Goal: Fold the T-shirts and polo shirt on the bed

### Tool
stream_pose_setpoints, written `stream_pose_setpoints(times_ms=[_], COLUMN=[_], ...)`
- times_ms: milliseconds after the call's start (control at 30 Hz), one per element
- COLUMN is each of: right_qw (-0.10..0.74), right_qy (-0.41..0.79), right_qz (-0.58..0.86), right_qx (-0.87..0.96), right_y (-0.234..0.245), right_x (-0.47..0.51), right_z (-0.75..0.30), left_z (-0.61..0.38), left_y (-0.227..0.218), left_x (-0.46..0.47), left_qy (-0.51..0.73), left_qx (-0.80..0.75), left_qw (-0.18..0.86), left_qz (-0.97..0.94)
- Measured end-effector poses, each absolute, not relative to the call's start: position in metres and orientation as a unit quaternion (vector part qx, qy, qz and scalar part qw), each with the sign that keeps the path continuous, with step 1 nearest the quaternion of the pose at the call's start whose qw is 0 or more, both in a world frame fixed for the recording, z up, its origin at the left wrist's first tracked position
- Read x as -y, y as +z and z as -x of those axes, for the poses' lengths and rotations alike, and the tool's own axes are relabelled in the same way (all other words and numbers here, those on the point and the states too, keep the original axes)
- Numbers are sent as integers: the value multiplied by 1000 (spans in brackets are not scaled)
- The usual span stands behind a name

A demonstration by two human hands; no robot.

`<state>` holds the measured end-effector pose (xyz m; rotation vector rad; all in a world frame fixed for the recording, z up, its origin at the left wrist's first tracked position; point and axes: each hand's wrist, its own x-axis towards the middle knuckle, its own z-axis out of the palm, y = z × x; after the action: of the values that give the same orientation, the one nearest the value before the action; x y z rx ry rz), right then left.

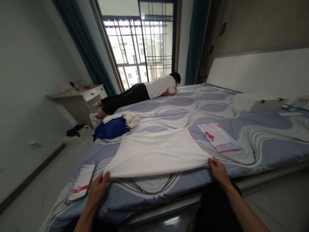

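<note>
Left hand (98, 187) and right hand (219, 170) pinch cloth (156, 153) between their fingers (106, 176), a blurred-print board (84, 180) beside the left's.

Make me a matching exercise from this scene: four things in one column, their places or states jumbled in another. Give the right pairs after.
1. White cloth
2. Blue cloth
3. Box
4. Curtains

A. Hanging on either side of the window
B. Near the headboard
C. Held out by the left hand and right hand
D. Crumpled beside cream fabric

Pairs: 1-C, 2-D, 3-B, 4-A
</note>
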<state>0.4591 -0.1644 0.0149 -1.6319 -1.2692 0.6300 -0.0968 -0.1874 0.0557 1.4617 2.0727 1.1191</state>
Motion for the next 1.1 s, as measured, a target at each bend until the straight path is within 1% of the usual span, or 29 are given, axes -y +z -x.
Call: stream_pose_setpoints(times_ms=[100,233,300,433,500,600,667,867,933,1100], right_qw=[449,391,371,324,330,380,398,366,340,249], right_qy=[225,178,192,228,219,200,189,134,123,162], right_qz=[691,740,744,738,734,724,728,761,773,797], right_qx=[520,518,521,547,552,539,525,519,521,526], right_y=[11,2,0,0,1,3,4,16,15,6], right_x=[162,162,164,167,169,169,166,159,162,175], right_z=[-462,-467,-471,-474,-472,-467,-462,-465,-472,-484], left_z=[94,92,93,96,96,92,89,84,86,99], left_y=[53,50,49,50,49,44,40,46,50,54], left_x=[188,187,186,189,191,192,188,180,189,220], left_qy=[401,354,339,276,275,316,315,269,263,230], left_qx=[-703,-732,-745,-742,-744,-750,-767,-809,-805,-797], left_qw=[245,191,176,211,190,145,129,89,103,225], left_qz=[-534,-549,-547,-574,-579,-562,-544,-516,-521,-511])
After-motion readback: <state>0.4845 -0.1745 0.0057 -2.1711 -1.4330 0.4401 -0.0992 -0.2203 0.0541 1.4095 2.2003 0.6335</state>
